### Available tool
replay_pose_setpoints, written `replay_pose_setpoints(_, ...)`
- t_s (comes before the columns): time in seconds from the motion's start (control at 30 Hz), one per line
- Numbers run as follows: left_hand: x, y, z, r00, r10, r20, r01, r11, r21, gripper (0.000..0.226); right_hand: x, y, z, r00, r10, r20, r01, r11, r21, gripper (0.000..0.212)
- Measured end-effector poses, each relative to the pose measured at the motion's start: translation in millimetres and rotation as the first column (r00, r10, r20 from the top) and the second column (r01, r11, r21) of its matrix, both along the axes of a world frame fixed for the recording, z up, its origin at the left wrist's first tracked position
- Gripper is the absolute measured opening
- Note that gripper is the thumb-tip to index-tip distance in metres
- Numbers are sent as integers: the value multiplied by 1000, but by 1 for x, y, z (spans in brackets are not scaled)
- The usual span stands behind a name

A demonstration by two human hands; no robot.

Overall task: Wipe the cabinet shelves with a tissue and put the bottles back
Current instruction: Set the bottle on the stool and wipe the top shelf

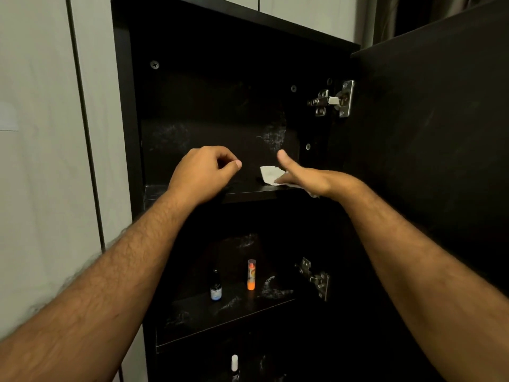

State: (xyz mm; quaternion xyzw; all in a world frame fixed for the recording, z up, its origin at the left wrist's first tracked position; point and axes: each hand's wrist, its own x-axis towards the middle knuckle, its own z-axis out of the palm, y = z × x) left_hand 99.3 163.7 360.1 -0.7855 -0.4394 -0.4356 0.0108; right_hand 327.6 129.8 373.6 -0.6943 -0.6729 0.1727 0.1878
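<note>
A black cabinet stands open with dusty shelves. On the upper shelf [248, 192] my right hand [305, 177] presses a white tissue [270, 174] flat, thumb raised, fingers stretched over it. My left hand [205, 172] hovers at the shelf's front edge with fingers curled, holding nothing that I can see. On the middle shelf [220, 315] stand a small dark dropper bottle [215, 285] and an orange tube-shaped bottle [251, 274]. A white-capped bottle [234, 363] shows on the lowest shelf, partly cut off.
The cabinet door [429, 133] hangs open to the right on two metal hinges [334, 99]. A pale wall panel [41, 161] runs along the left side. White dust smears mark the cabinet's back panel and the middle shelf.
</note>
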Motion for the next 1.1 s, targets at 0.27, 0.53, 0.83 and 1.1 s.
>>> replay_pose_setpoints(0.27, -3, 1, 1, 997, 29, 74, -28, 1000, -9, 13, -32, 12, -10, 992, -113, 52, 110, 993, 49, 92)
replay_pose_setpoints(0.53, -4, 2, -1, 986, 10, 169, -3, 999, -41, 17, -34, 11, -9, 993, 119, 19, -120, 990, 67, 103)
replay_pose_setpoints(0.83, -8, 4, -3, 986, 9, 165, 4, 997, -80, 20, -51, 5, -13, 999, 35, -3, -34, 994, 106, 82)
replay_pose_setpoints(1.1, -9, 7, -4, 984, 9, 178, 6, 997, -80, 20, -21, -9, -11, 999, 21, 34, -24, 998, 63, 86)
